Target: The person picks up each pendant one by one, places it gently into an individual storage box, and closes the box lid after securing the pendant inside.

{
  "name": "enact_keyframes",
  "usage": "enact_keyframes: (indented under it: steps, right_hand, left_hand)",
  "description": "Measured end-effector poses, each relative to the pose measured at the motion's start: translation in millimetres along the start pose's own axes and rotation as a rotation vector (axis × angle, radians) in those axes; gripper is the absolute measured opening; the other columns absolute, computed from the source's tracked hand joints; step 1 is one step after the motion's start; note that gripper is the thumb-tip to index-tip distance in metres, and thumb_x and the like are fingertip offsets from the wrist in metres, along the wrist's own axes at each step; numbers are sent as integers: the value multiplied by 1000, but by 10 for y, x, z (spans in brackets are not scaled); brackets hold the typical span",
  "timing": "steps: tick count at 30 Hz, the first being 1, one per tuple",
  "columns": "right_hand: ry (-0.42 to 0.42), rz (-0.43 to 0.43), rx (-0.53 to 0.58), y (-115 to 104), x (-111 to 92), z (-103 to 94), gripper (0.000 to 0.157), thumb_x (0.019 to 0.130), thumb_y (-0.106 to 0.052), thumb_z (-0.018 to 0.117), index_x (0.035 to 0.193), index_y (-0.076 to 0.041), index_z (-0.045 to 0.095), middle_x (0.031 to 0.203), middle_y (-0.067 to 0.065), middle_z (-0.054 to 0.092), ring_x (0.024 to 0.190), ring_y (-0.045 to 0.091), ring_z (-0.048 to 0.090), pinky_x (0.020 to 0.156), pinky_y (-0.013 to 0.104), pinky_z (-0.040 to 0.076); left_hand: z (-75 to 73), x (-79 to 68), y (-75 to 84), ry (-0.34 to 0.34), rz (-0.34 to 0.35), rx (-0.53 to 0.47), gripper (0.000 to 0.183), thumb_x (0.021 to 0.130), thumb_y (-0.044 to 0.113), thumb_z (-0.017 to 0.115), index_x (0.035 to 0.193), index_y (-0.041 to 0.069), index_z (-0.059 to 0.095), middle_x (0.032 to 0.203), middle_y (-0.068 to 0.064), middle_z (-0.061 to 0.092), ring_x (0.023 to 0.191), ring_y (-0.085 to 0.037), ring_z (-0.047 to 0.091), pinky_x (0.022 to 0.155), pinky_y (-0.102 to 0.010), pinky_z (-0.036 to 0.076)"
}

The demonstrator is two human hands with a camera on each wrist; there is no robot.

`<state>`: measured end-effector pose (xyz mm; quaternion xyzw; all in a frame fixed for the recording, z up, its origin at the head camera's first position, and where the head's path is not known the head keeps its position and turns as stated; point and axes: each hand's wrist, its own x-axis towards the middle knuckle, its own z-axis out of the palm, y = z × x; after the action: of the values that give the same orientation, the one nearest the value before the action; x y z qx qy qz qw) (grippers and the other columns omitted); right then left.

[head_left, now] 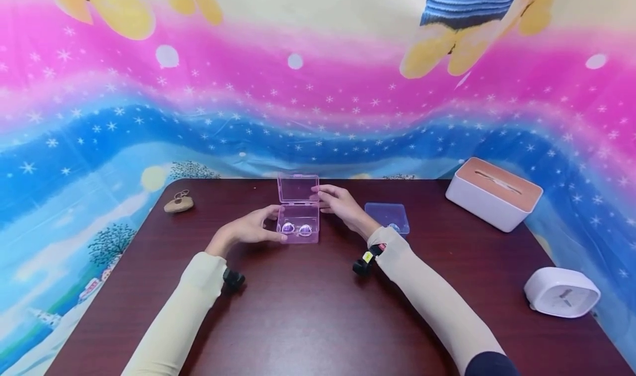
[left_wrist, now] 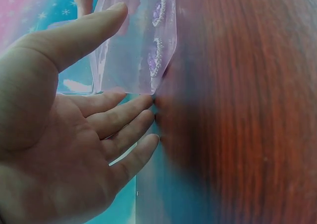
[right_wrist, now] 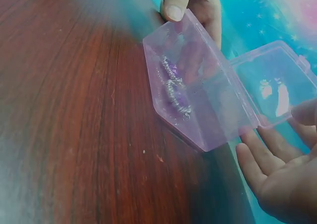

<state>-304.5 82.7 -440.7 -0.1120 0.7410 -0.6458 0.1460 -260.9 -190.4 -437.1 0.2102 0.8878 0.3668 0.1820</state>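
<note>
A clear pink plastic box (head_left: 299, 239) rests on the table with its hinged lid (head_left: 298, 189) raised at the back. Inside lie two round purple pieces of jewelry (head_left: 305, 231) with silver beaded rims, side by side near the front. From the left, my left hand (head_left: 250, 227) holds the box, thumb at the front corner and fingers along the side toward the back. On the other side my right hand (head_left: 342, 204) pinches the edge of the lid, its thumb (right_wrist: 304, 113) over the lid's corner.
Just right of the right hand lies a blue clear box (head_left: 385, 215), partly hidden by the wrist. A white tissue box (head_left: 489, 202) with a wood-toned top stands at the back right, a white clock (head_left: 563, 293) nearer. At the far left lies a tan piece with a ring (head_left: 179, 202).
</note>
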Motion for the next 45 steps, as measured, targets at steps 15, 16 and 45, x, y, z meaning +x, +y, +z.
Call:
enact_keyframes:
  steps: [15, 16, 45]
  right_hand:
    - [-91, 12, -30, -50, -237, 9, 57, 105, -49, 51, 143, -8, 57, 148, 15, 59, 142, 33, 53, 116, 51, 43]
    - [-95, 2, -43, -33, -253, 6, 53, 105, -47, 54, 141, -9, 60, 146, 13, 60, 140, 32, 54, 115, 50, 44]
    - [-157, -181, -317, 224, -309, 60, 46, 96, -21, 73, 140, -15, 59, 147, 10, 57, 138, 31, 57, 106, 41, 53]
  left_hand:
    - [18, 13, 4, 13, -22, 6, 89, 86, 40, 82, 154, 5, 36, 147, -23, 52, 140, -38, 48, 116, -59, 38]
    - [24, 15, 8, 14, -22, 0, 88, 85, 40, 82, 153, 7, 37, 147, -22, 53, 139, -38, 48, 116, -59, 38]
    - [7, -56, 6, -8, 78, -91, 89, 99, 35, 69, 166, 23, 12, 152, -22, 46, 140, -39, 48, 112, -55, 46]
